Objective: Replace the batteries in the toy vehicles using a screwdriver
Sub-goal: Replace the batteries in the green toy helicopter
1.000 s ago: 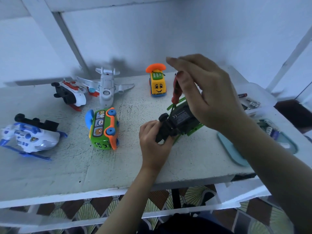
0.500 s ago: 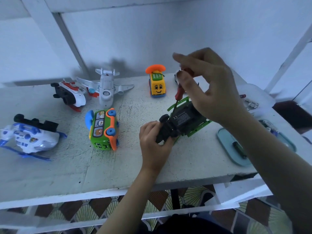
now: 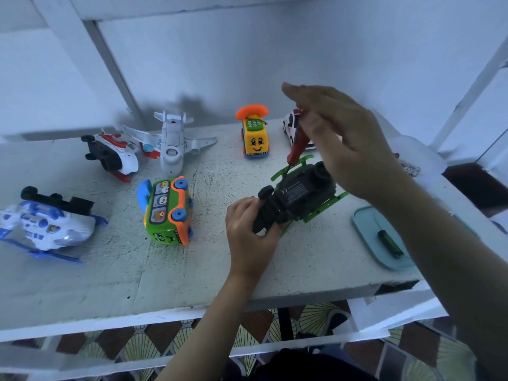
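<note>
The white tabletop (image 3: 115, 273) carries everything, and the green-and-black toy vehicle (image 3: 301, 192) lies on it belly-up, its dark underside facing the camera. The right hand (image 3: 349, 144) hangs above the far side of this vehicle, thumb and fingers closed round the red handle of a screwdriver (image 3: 298, 143). The shaft slants down to the far-left edge of the vehicle's underside, though motion blur hides exactly where the tip sits. The left hand (image 3: 247, 232) clasps the vehicle's black near-left end, fingers curled over it. Far left of the vehicle a white-and-blue toy helicopter (image 3: 46, 224) lies overturned, and behind-left of it stands a white toy airplane (image 3: 173, 144) with a red-and-white toy helicopter (image 3: 110, 155) just beside it. Directly left of the vehicle a green-and-orange toy bus (image 3: 167, 213) rests on its side. To the vehicle's right is a pale teal tray (image 3: 360, 224), partly covered by the right forearm; a single green battery (image 3: 389, 243) lies in it. Behind the vehicle stand a yellow telephone car (image 3: 254, 138) and, right of that, a white-and-black toy car (image 3: 291, 126) half hidden by the right hand.
</note>
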